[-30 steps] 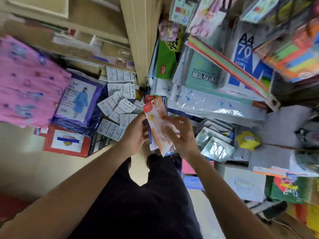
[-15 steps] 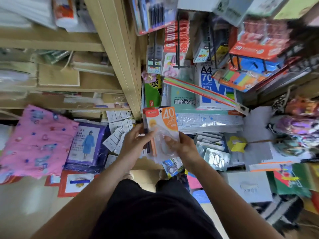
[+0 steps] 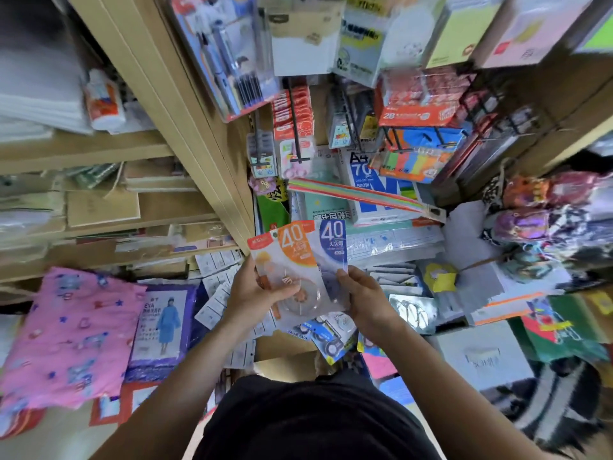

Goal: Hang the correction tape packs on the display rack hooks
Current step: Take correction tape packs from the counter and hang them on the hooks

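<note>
Shift: blue pack (image 3: 333,247) now fanned out right of orange pack (image 3: 295,257).
Left grip (image 3: 252,293): clasps orange pack.
Right grip (image 3: 363,298): pinches blue pack.
Hooks (image 3: 294,124): up ahead, along packs' upright long axis.

bare forearms (image 3: 185,376), black garment (image 3: 315,423)

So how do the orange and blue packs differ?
The orange pack has an orange header, the blue pack a blue one. The orange pack overlaps the blue pack in front. The left hand grips the orange pack; the right hand pinches the blue pack. Both show 40.
</note>
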{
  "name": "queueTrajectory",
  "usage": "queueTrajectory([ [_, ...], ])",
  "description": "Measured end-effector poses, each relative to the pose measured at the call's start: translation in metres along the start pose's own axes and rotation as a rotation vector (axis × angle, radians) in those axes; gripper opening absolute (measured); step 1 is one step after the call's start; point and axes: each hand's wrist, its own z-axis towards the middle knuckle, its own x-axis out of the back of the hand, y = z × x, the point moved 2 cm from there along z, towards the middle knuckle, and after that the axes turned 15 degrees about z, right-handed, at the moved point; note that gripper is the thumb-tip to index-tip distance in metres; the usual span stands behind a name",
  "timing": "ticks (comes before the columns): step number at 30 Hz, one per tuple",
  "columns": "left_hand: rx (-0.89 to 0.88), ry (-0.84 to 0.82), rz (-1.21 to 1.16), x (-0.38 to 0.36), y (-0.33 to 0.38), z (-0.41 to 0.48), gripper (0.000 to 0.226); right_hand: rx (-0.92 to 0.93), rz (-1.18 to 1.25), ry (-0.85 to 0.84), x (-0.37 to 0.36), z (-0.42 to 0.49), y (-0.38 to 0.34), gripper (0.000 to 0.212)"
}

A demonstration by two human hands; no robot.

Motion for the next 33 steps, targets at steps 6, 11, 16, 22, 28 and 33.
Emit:
queueTrajectory([
  [6, -0.055, 0.064, 0.130, 0.026, 0.026, 0.001, 0.059, 0.239, -0.175, 0.092, 0.019, 0.001, -0.032, 0.026],
  [11, -0.275, 0.121, 0.237, 0.058, 0.090, 0.000, 0.053, 0.551, -0.320, -0.043, 0.011, -0.003, -0.112, 0.067],
  [16, -0.460, 0.205, 0.195, 0.078, 0.170, -0.004, 0.048, 0.705, -0.334, -0.083, -0.008, -0.012, -0.193, 0.035],
  [22, -0.714, 0.316, 0.194, 0.089, 0.265, -0.018, 0.044, 0.950, -0.347, -0.112, -0.035, -0.038, -0.277, 0.026],
  [28, -0.930, 0.401, 0.123, 0.103, 0.340, -0.030, 0.040, 1.205, -0.307, -0.181, -0.065, -0.081, -0.361, 0.020],
  [33, -1.057, 0.492, 0.050, 0.117, 0.390, -0.039, 0.044, 1.302, -0.298, -0.241, -0.089, -0.110, -0.415, 0.021],
])
